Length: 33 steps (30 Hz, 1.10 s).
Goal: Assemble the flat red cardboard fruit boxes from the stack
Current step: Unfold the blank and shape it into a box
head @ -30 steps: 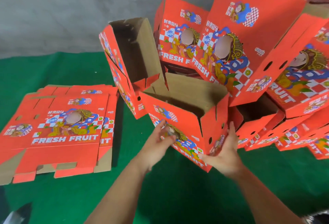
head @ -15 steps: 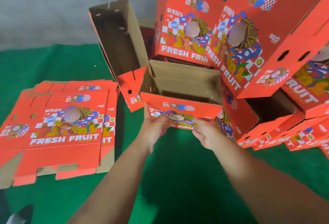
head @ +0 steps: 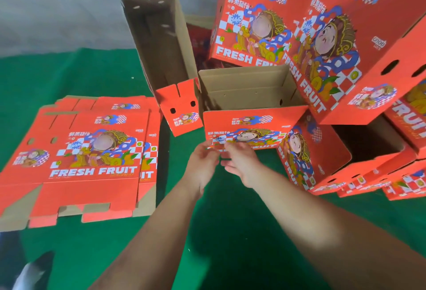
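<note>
both hands have come off the newly built box [head: 251, 114] since half a sec ago, when they gripped its front wall; it now sits upright on the green cloth [head: 230, 220], open top up, set among the other finished ones. left hand [head: 202, 165] and right hand [head: 239, 163] hang close together just in front of its front wall, fingers loosely bent, holding nothing that shows. fingertips are blurred, so can't tell if they touch the cardboard.

progress, as a judgement: well along but not done. several assembled boxes are piled at right and behind, e.g. one on its side w/ the mouth facing the camera [head: 359, 147] and one tilted on end at back left [head: 159, 43]. stack of flat boxes [head: 76, 158] lies at left on the cloth w/ at least a few sheets left, exact count unclear. next is prob taking the top flat one.

contents: every open box that shows its inside is bare brown cardboard, no fruit or inserts seen.
</note>
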Motion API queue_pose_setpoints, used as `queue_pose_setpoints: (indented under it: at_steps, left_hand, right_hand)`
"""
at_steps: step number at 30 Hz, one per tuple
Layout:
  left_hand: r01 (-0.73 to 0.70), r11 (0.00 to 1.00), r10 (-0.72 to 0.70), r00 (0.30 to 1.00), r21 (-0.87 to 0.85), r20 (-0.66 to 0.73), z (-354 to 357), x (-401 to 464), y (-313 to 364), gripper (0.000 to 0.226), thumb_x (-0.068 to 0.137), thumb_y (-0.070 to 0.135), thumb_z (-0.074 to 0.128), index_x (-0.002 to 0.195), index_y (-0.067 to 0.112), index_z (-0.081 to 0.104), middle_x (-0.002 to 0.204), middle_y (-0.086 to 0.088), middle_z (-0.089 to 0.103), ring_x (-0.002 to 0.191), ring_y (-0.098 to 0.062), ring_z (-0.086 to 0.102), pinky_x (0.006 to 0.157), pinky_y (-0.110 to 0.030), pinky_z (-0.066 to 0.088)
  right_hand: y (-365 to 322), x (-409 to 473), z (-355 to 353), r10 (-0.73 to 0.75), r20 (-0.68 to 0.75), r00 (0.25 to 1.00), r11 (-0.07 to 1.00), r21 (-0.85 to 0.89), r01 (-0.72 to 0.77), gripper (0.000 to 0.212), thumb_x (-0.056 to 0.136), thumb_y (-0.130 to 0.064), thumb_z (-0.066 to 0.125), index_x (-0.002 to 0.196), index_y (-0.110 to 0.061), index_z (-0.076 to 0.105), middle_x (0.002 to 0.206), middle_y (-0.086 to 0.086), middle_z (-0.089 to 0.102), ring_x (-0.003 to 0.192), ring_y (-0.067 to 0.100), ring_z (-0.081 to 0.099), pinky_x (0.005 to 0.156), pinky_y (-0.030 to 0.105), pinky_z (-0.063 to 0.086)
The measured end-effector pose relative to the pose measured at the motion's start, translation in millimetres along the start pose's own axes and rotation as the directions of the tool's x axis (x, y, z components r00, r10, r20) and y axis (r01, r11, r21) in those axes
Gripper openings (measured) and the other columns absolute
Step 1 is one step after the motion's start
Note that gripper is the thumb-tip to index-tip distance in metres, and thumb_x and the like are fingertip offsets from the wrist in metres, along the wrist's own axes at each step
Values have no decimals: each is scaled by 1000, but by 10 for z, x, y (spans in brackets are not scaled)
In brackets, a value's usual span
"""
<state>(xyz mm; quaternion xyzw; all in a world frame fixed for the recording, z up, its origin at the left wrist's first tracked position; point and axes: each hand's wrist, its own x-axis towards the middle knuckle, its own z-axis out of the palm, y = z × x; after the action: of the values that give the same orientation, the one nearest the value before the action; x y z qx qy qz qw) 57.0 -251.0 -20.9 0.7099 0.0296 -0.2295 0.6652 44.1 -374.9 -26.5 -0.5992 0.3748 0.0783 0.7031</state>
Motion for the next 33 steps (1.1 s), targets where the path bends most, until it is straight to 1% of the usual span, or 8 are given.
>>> queue_pose_setpoints:
  at_steps: [5,11,14,17,20,24,29,33]
  left_hand:
    - [52,975,-78,990,-215,-114,-126,-137,-172,18,103,13,52,113,14,67,99,-6,76,90,-19,73,93,-39,60]
    - [27,971,-113,929,-239,-351,-569,-251,-438,30,104,15,51,133,14,59,129,-4,66,109,-14,62,96,-29,48]
    - [43,987,-109,892,-157,-440,-809,-317,-557,40,100,11,48,139,13,57,134,-6,64,116,-17,61,94,-27,48]
    - [104,973,31,825,204,-565,-1225,-284,-694,37,98,22,57,134,23,62,136,-3,64,130,-27,55,106,-34,42]
    - [293,732,62,870,615,-489,-1637,-189,-876,63,96,32,57,156,27,39,167,-9,27,152,-35,25,124,-44,21]
    - [357,339,-49,931,871,-362,-1899,-96,-1106,84,102,27,58,164,24,2,173,-11,-6,159,-38,-4,130,-48,1]
    - [244,93,98,963,965,-253,-1939,-199,-1336,60,102,27,44,158,21,23,165,-11,26,154,-36,24,129,-44,12]
    - [152,127,354,916,980,-188,-1758,-373,-1260,56,81,11,62,136,15,60,124,-7,67,126,-35,61,110,-42,47]
  right_hand:
    - [138,-157,374,-67,86,994,986,-150,79,22,106,-27,52,122,-17,62,117,10,70,86,19,64,91,42,59]
    - [303,-188,811,-22,211,977,908,-404,107,20,107,-33,50,119,-22,61,115,8,72,80,19,65,89,39,60]
    - [397,-214,1129,48,280,959,862,-497,102,22,107,-30,49,127,-24,58,118,8,69,83,22,65,85,36,59]
    - [460,-258,1406,110,345,932,852,-516,90,22,106,-30,55,127,-24,56,120,8,69,87,23,66,74,31,58]
    - [491,-261,1550,149,379,913,819,-565,101,17,105,-34,57,121,-26,56,118,4,68,96,23,70,65,26,55]
    - [520,-182,1608,184,400,898,795,-597,103,21,106,-40,56,122,-26,54,121,4,66,97,21,70,66,26,54]
    - [546,-107,1556,220,356,908,790,-611,48,20,105,-40,59,119,-28,52,120,4,67,96,22,71,68,28,55]
    - [510,-70,1479,248,331,910,833,-553,-25,23,105,-41,58,121,-25,52,123,6,66,99,24,70,76,32,56]
